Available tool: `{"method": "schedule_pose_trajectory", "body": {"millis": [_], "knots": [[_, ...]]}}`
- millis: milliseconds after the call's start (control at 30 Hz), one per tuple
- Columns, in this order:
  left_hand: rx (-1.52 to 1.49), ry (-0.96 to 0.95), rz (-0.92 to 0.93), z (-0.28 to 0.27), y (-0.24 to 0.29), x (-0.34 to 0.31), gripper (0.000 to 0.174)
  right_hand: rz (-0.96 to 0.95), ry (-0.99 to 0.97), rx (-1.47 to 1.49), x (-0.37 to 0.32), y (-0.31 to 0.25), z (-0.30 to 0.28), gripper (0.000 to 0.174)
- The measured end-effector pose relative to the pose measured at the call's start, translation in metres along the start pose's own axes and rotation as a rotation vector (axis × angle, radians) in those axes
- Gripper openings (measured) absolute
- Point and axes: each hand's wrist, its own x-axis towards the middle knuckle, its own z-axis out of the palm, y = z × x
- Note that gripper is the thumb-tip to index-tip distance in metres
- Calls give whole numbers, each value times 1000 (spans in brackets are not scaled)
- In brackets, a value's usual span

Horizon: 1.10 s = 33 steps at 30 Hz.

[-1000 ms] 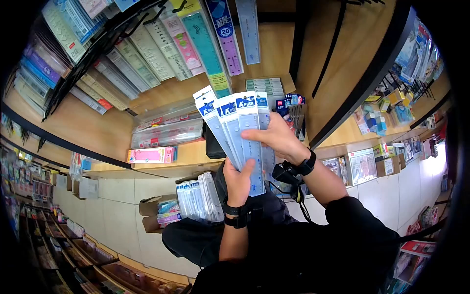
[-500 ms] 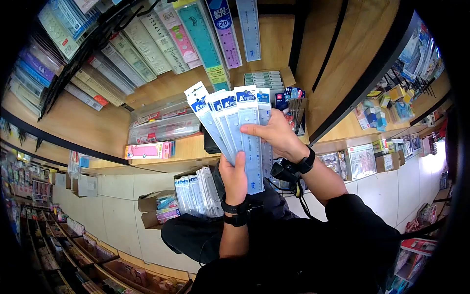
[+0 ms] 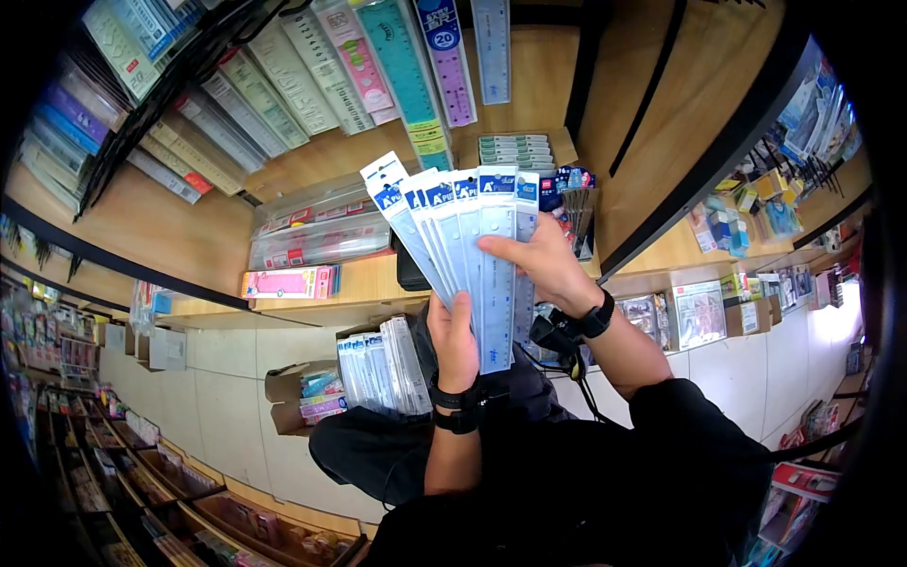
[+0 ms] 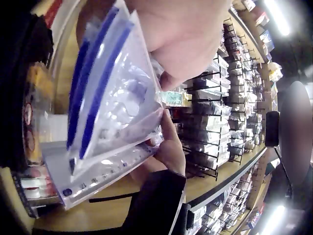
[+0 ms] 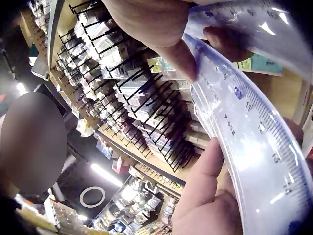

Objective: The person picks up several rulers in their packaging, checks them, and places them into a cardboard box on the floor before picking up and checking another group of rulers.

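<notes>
Left hand [image 3: 455, 345] and right hand [image 3: 553, 265] grip fanned rulers [image 3: 497, 283].
Thumbs lie in front; the head view hides most other fingers. The right wrist view shows scale numbers, too small in the head view. Beyond are a wooden shelf [image 3: 367, 291] and tiled floor [image 3: 222, 397].

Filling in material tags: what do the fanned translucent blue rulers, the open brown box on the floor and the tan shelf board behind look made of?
Rulers: likely clear blue-tinted plastic, glossy, by the see-through bodies and sharp glare; film sleeves may add shine.
Box: matte cardboard, by its folded brown flaps.
Shelf board: satin, wood-grained; solid wood or laminate unclear.
</notes>
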Motion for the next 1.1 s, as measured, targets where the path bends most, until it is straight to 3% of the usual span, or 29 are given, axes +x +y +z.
{"method": "schedule_pose_trajectory", "body": {"millis": [400, 467, 800, 933, 1100], "knots": [[13, -27, -43, -5, 0, 1, 32, 105, 16, -25, -9, -5, 5, 37], [-34, -14, -79, -6, 0, 0, 34, 9, 17, 34, -6, 8, 4, 37], [106, -49, 14, -3, 0, 1, 36, 80, 46, 48, -16, -3, 0, 41], [39, 44, 1, 0, 1, -3, 33, -1, 69, 96, -15, 5, 1, 37], [120, -9, 66, -2, 1, 0, 32, -15, 91, 200, -14, 9, -3, 36]]}}
